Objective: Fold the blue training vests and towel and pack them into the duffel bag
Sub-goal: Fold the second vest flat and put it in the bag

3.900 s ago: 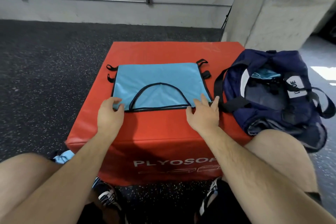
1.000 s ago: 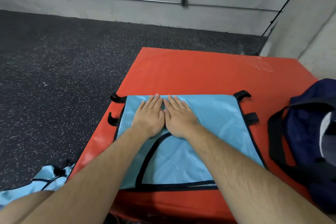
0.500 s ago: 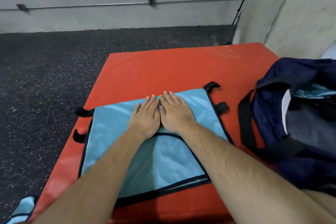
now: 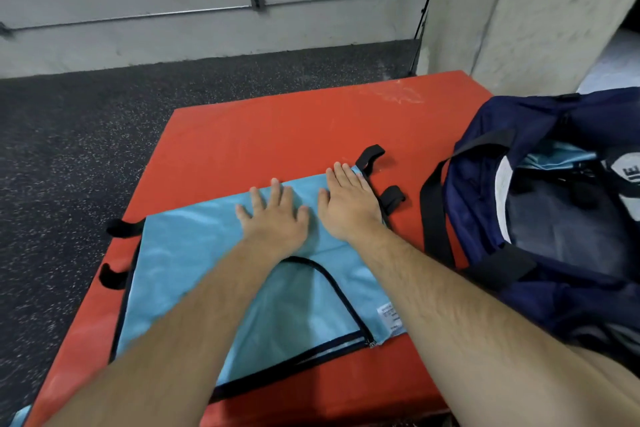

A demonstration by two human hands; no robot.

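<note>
Looks like the smoothing stage of folding one vest [image 4: 194, 270]. It lies flat on the red box [image 4: 277, 128], already doubled over by the look of it. Both hands are palm-down on its far half. The left hand [image 4: 273, 215] has its fingers straight and a bit spread, and the right hand [image 4: 349, 204] has its fingers straight and together, up by the far right corner. Nothing is pinched, just pressing.

My guess for the next move is one more fold across to get it down to bag size. Then it gets lifted over to the bag [image 4: 554, 288], which sits open just right of the box. There's something light blue [image 4: 561, 158] inside already (probably another vest, can't say for sure).

On materials, the vest is thin, slick, light blue synthetic edged in black binding, with a curved black trim line near the middle. It has short black loops [image 4: 370, 152] sticking out at both sides and a small white label [image 4: 389, 317] at the near right corner. Slippery stuff like this likely slides out of a fold unless you hold the crease down.

The box looks like padded red vinyl, scuffed at the far end. The bag is soft, slouchy navy fabric with black webbing handles. The floor [image 4: 69, 149] is dark speckled rubber.
</note>
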